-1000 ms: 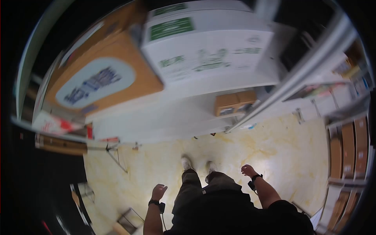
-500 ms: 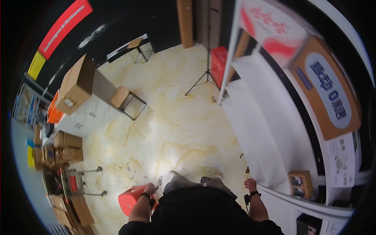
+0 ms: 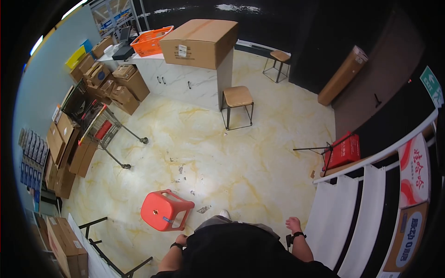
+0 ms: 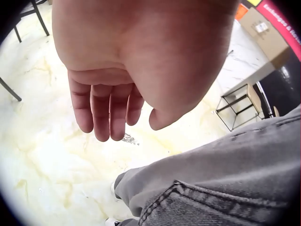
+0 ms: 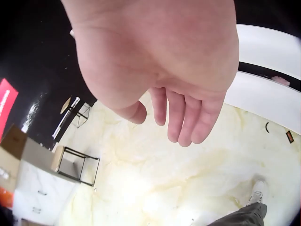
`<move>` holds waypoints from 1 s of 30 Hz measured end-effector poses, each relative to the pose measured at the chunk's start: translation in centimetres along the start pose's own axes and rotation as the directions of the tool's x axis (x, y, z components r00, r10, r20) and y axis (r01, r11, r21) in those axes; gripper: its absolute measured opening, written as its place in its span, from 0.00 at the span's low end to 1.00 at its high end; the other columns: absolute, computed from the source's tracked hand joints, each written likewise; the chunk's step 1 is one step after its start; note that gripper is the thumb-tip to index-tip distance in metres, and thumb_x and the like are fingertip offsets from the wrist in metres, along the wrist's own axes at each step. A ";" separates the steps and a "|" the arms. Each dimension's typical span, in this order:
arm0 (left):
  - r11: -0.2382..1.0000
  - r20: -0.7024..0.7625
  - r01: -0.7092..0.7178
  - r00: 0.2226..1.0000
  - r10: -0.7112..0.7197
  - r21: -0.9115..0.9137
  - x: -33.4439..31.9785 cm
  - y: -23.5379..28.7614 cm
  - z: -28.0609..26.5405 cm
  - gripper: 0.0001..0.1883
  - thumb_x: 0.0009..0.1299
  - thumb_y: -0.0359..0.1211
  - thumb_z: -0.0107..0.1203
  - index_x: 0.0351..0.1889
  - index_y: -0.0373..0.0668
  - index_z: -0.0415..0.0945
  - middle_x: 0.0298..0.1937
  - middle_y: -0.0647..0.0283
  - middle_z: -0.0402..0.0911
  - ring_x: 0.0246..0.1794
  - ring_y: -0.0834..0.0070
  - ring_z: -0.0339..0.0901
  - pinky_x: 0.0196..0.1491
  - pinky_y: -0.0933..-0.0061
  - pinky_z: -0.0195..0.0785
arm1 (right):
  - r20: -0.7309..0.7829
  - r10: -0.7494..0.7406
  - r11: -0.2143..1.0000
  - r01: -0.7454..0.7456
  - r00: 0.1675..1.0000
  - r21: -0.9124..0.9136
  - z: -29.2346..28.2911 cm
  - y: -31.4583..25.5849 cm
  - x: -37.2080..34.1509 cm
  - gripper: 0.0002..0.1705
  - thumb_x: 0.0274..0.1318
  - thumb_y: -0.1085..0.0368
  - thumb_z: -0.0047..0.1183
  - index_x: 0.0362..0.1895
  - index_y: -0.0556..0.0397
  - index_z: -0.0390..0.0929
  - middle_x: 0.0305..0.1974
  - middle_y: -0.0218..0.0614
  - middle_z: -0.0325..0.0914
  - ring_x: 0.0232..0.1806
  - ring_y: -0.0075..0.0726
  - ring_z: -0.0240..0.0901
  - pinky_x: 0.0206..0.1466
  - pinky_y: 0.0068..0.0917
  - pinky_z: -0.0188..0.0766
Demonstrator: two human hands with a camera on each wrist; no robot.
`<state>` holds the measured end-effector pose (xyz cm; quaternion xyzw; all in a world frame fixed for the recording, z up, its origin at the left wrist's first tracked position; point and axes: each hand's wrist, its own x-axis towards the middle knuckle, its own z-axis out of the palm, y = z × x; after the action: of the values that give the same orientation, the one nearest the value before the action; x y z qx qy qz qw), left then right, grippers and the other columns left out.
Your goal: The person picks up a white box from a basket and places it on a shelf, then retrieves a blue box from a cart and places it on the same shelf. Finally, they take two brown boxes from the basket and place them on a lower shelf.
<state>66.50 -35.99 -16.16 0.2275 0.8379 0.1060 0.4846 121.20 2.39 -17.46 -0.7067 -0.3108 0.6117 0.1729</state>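
My left hand (image 4: 136,61) hangs at my side with nothing in it, its fingers loosely bent over the floor. In the head view it shows low beside my body, just below a red plastic stool (image 3: 160,211). My right hand (image 5: 164,70) also hangs loose and holds nothing. It is nearest the white shelves (image 3: 331,208) on my right, apart from them in the head view. Grey trousers (image 4: 211,169) show beside the left hand, and a white shoe (image 5: 256,190) below the right one.
Ahead stands a marbled counter (image 3: 181,85) bearing a large cardboard box (image 3: 199,44) and an orange basket (image 3: 150,41). Wooden-topped stools (image 3: 238,96) are near it. A shopping cart (image 3: 104,127) and stacked cartons are at left. A tripod (image 3: 327,150) stands by a red box (image 3: 345,150) at right.
My view has swung left, from facing the shelves with boxes to facing the counter. The shelves are now on my right. Both hands stay empty at my sides.
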 end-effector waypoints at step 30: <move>0.627 -0.162 0.199 0.868 -0.470 -0.753 18.5 13.5 -25.8 0.16 0.70 0.39 0.57 0.40 0.32 0.80 0.31 0.57 0.85 0.29 0.71 0.83 0.35 0.69 0.76 | 0.562 -0.030 0.655 0.441 0.827 -0.614 56.9 -47.4 26.7 0.16 0.63 0.57 0.52 0.48 0.53 0.74 0.36 0.33 0.80 0.33 0.27 0.77 0.32 0.26 0.74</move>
<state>40.12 -14.09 -11.80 -0.1635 0.8279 0.3673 0.3911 56.67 47.47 -18.93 -0.4815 -0.6519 0.5722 -0.1258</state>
